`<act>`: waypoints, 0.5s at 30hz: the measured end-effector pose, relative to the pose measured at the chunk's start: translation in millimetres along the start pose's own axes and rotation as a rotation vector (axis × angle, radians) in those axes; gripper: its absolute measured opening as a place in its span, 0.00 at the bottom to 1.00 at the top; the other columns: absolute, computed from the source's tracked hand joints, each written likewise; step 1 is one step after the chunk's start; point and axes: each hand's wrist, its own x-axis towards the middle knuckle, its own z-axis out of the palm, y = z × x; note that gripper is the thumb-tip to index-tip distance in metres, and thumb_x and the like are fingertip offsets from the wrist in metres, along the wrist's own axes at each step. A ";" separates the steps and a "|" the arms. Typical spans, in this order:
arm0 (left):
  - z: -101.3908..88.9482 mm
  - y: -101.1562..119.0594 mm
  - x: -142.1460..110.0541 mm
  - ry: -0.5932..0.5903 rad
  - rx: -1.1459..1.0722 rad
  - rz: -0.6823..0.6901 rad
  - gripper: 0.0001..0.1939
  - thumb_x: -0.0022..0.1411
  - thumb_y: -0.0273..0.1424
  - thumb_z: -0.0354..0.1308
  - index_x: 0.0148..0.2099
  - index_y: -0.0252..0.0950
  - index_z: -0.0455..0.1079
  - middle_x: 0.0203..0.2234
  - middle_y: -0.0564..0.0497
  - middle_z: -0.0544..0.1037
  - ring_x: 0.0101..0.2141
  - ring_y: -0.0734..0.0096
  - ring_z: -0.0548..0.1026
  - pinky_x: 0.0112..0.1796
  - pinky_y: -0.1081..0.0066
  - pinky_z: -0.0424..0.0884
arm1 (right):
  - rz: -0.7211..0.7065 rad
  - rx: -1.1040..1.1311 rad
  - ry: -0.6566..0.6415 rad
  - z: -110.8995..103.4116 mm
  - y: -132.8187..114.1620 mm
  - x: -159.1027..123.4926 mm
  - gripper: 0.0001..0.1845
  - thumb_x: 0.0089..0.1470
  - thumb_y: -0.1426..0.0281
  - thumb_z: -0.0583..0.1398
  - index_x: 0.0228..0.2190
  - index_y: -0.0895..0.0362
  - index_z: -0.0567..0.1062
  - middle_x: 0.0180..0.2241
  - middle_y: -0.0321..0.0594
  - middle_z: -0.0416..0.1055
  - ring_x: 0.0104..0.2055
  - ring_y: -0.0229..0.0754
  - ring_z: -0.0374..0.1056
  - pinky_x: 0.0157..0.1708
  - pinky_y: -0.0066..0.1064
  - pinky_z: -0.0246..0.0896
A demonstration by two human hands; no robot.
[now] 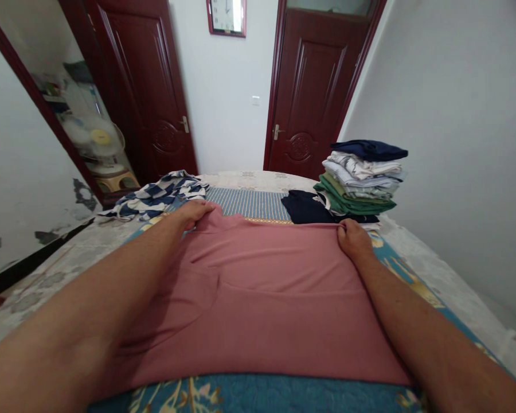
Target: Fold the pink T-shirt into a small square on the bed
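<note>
Pinching the far edge of a pink shirt (258, 298), the left hand (192, 214) and the right hand (354, 240) hold it at two points, fingers curled over the cloth. The shirt lies flat across the middle of a bed (438, 281). A stack of folded clothes (360, 178) stands near the far right corner, a dark garment (305, 207) just beside it, and a blue-and-white checked garment (155, 198) lies near the far left corner.

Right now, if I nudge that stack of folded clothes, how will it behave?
The stack of folded clothes will probably tip or slide: it stands tall on a soft quilted bedspread, its layers uneven. The garments look limp, so it would likely slump.
</note>
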 end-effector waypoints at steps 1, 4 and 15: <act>-3.1 3.7 -4.4 -0.032 -0.006 0.018 0.21 0.43 0.44 0.73 0.36 0.35 0.77 0.30 0.47 0.81 0.29 0.64 0.76 0.29 0.69 0.70 | -0.002 0.017 0.000 -1.8 0.4 0.1 0.13 0.64 0.68 0.53 0.42 0.58 0.76 0.42 0.51 0.76 0.43 0.51 0.70 0.43 0.37 0.59; -15.2 20.0 -19.4 -0.078 -0.030 0.098 0.23 0.45 0.46 0.73 0.39 0.36 0.77 0.31 0.49 0.80 0.31 0.65 0.75 0.31 0.70 0.69 | 0.003 0.047 -0.009 -12.6 3.2 0.2 0.13 0.64 0.67 0.53 0.42 0.58 0.76 0.42 0.51 0.77 0.43 0.50 0.70 0.43 0.37 0.60; -44.7 74.8 -113.0 -0.160 -0.031 0.281 0.22 0.51 0.48 0.72 0.38 0.35 0.74 0.26 0.54 0.72 0.25 0.72 0.66 0.26 0.72 0.59 | 0.103 0.175 -0.111 -98.4 9.5 -36.9 0.15 0.59 0.60 0.55 0.37 0.54 0.78 0.37 0.45 0.79 0.38 0.49 0.72 0.37 0.35 0.59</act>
